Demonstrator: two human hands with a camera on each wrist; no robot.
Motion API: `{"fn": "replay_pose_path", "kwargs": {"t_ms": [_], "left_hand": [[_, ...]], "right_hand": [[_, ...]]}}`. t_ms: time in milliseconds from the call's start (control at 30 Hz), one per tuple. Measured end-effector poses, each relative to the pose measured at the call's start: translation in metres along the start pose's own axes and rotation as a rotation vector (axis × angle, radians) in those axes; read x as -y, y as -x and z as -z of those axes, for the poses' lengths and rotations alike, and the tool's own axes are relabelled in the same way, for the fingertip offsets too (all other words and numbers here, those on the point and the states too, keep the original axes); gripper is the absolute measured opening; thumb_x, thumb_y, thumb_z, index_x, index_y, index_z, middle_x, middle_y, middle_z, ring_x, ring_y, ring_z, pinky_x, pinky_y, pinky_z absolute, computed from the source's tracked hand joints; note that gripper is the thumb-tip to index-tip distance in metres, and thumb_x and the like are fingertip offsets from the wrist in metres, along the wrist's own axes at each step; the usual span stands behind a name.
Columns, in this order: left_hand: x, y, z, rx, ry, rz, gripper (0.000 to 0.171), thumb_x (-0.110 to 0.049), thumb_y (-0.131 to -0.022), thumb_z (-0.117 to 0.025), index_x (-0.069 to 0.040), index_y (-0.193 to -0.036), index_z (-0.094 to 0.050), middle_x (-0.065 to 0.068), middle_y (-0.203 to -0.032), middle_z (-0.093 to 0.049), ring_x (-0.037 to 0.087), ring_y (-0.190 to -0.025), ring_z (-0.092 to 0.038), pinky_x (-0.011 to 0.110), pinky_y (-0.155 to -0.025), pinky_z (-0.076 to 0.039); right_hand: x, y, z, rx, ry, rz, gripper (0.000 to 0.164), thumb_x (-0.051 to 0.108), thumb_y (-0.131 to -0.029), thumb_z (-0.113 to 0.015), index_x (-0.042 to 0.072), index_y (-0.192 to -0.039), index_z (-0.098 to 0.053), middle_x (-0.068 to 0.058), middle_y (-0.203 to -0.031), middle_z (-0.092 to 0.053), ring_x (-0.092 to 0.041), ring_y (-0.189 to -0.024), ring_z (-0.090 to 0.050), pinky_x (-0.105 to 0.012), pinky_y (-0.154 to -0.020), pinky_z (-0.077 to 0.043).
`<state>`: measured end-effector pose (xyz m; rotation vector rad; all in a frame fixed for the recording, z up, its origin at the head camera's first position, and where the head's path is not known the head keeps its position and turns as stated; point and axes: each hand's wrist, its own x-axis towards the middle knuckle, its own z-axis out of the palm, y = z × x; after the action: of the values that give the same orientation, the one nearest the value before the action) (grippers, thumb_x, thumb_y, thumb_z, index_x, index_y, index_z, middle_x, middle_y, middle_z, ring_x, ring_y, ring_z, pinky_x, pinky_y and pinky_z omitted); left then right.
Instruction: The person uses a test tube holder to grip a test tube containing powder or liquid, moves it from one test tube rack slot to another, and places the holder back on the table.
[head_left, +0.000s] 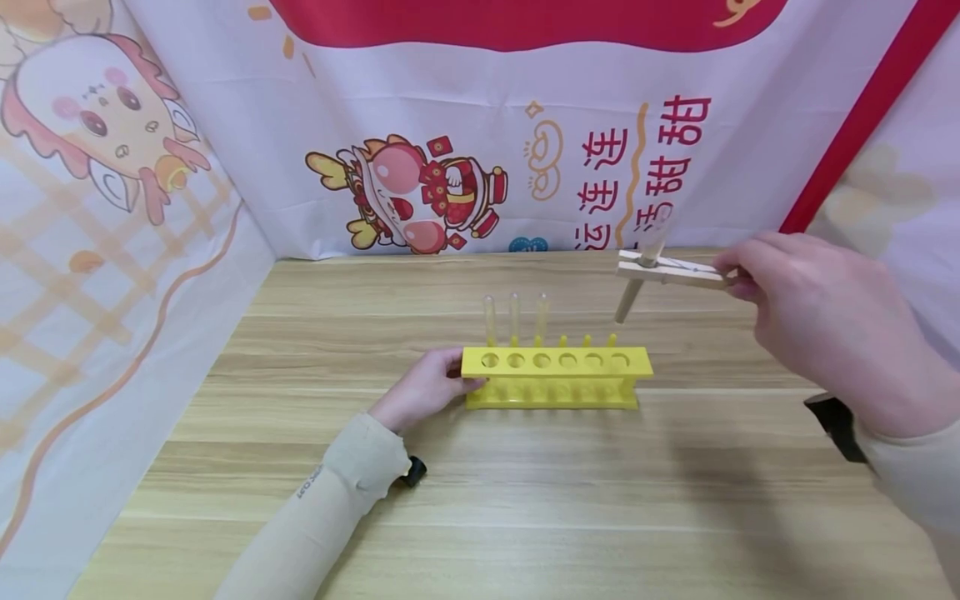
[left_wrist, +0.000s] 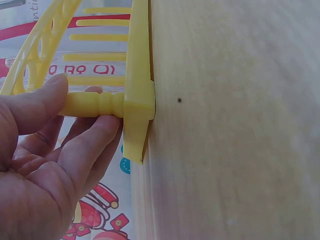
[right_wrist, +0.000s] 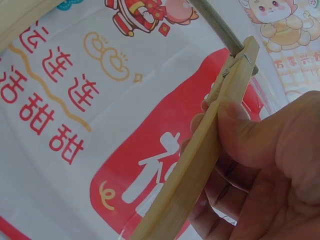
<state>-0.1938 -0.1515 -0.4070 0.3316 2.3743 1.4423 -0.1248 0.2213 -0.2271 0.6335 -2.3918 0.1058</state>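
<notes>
My left hand [head_left: 423, 387] grips the left end post of a yellow test tube rack [head_left: 555, 402] standing on the table. In the left wrist view, thumb and fingers wrap that post [left_wrist: 95, 104]. Over the table to the right, my right hand [head_left: 832, 321] holds a wooden test tube clamp [head_left: 690, 273] by its handle. The clamp's far end grips a slanted tube, with a clear upper part [head_left: 656, 237] and a grey-brown, rod-like lower part [head_left: 628, 302]. The lower tip hangs above and behind the rack's right end, apart from it.
Three clear test tubes [head_left: 514, 317] stand upside down on the rack's rear left pegs; the right pegs [head_left: 588, 341] are bare. Behind the wood-grain table [head_left: 337, 317] hangs a printed cloth [head_left: 255, 167]. A black wrist device [head_left: 414, 472] sits at my left cuff.
</notes>
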Motion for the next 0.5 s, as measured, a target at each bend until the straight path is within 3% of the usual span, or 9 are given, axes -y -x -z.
{"fn": "replay_pose_path", "kwargs": {"t_ms": [233,500], "left_hand": [[0.0,0.0,0.0,-0.003,-0.007,0.007,0.028,-0.011,-0.093,-0.071,-0.014,-0.12,-0.068,-0.002,-0.116,-0.068,0.015,-0.105,-0.061,0.036,-0.09,-0.05],[0.0,0.0,0.0,-0.003,-0.004,0.009,0.028,-0.012,-0.092,-0.071,-0.014,-0.121,-0.068,-0.002,-0.114,-0.068,0.015,-0.103,-0.061,0.035,-0.089,-0.05]], "right_hand": [[-0.003,0.004,-0.003,0.043,-0.001,-0.032,0.028,-0.01,-0.073,-0.076,0.007,-0.095,-0.069,-0.01,-0.081,-0.068,-0.029,-0.066,-0.059,-0.05,-0.048,-0.046],[-0.007,0.01,-0.011,0.05,0.004,-0.037,0.027,-0.008,-0.073,-0.077,0.007,-0.094,-0.069,-0.009,-0.08,-0.068,-0.029,-0.064,-0.059,-0.052,-0.048,-0.045]]}}
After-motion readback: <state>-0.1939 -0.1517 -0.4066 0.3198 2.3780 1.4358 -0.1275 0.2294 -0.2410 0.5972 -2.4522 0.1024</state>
